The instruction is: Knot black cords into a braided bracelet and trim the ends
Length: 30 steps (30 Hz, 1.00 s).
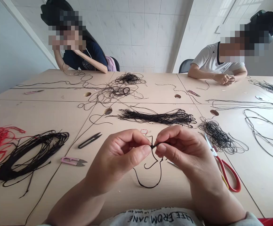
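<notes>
Pinching black cord [152, 146], perhaps knotted, both hands [122, 157] [190, 153]

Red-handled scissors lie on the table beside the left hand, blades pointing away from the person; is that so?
Wrong side: the head view shows the red-handled scissors beside the right hand. They do lie on the table, blades pointing away.

The light shirt [148, 219] reads "FROM JANE" in large dark letters; its smaller line is unclear.
</notes>
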### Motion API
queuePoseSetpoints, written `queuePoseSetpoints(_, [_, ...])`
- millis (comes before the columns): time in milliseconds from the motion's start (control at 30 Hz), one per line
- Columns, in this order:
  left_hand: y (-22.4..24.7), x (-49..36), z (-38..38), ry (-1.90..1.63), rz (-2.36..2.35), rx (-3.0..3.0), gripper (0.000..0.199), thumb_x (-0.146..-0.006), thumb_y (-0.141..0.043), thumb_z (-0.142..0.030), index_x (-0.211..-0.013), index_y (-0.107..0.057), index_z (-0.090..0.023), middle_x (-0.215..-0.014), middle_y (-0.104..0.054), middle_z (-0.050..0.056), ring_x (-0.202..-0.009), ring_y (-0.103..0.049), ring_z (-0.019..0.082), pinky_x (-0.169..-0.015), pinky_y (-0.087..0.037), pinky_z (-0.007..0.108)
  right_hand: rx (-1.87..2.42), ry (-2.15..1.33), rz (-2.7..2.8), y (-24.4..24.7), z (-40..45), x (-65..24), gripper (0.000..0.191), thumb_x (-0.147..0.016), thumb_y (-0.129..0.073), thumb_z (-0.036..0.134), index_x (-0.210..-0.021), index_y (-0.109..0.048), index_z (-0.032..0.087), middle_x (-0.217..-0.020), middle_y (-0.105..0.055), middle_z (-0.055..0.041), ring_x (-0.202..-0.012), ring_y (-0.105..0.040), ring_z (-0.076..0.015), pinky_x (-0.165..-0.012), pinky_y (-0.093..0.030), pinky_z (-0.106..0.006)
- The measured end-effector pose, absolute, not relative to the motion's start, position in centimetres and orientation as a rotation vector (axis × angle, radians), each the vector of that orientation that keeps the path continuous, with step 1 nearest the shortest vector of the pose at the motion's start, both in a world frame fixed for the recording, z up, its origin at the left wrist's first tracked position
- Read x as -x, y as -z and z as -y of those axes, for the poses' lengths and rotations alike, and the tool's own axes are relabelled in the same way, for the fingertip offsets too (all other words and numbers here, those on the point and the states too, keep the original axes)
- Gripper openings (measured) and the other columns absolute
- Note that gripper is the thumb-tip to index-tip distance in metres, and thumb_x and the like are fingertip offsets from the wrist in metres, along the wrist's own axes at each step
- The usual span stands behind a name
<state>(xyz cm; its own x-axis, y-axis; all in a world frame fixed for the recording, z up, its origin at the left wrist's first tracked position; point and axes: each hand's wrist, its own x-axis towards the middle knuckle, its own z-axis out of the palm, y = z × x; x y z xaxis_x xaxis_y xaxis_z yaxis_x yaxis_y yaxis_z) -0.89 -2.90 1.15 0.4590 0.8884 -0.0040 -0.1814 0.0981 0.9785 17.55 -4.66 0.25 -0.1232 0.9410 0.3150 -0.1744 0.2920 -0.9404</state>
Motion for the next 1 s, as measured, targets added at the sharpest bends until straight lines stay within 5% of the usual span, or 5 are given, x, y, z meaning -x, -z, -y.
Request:
queuePoseSetpoints(267, [-1.3,1.1,2.8,-0.969,-0.795,-1.495,0.011,-0.085,-0.073,-0.014,-0.078,-0.072,-0.022,-0.076,-0.065,-0.003,-0.072,-0.057,0.010,-0.066,-0.047,0.019,0.836,-1.203,1.395,-0.6,4.7,-17.8,0.012,-0.085,-0.080,0.021,-0.081,-0.069,0.017,-0.065,-0.065,0.0018,-0.056,-0.058,-0.0076,-0.047,-0.045,-0.016])
queuePoseSetpoints(533, [-0.6,0.9,1.9,-0.950,-0.734,-1.361,0.020,-0.087,-0.068,-0.022,-0.067,-0.065,-0.020,-0.067,-0.051,-0.002,-0.066,-0.044,0.013,-0.063,-0.040,0.026,0.883,-1.147,1.514,-0.7,4.6,-17.6,0.016,-0.090,-0.074,0.025,-0.079,-0.065,0.016,-0.061,-0.059,0.0024,-0.050,-0.043,-0.0053,-0.041,-0.035,-0.017])
queuePoseSetpoints(800, [-0.9,0.6,1.6,-0.849,-0.622,-1.276,0.041,-0.094,-0.064,-0.052,-0.073,-0.075,-0.018,-0.072,-0.063,0.004,-0.070,-0.054,0.016,-0.067,-0.044,0.029,0.884,-1.315,1.416,-0.7,4.6,-18.2,0.021,-0.088,-0.074,0.032,-0.077,-0.064,0.018,-0.066,-0.067,-0.0007,-0.053,-0.051,-0.0071,-0.044,-0.040,-0.017])
queuePoseSetpoints(1000, [-0.5,0.9,1.5,-0.826,-0.656,-1.271,0.026,-0.089,-0.074,-0.039,-0.072,-0.074,-0.019,-0.071,-0.060,0.001,-0.068,-0.047,0.014,-0.063,-0.039,0.027,0.854,-1.338,1.435,-0.5,4.3,-18.2,0.016,-0.088,-0.075,0.025,-0.079,-0.064,0.018,-0.059,-0.058,0.0043,-0.049,-0.043,-0.0058,-0.041,-0.035,-0.016])
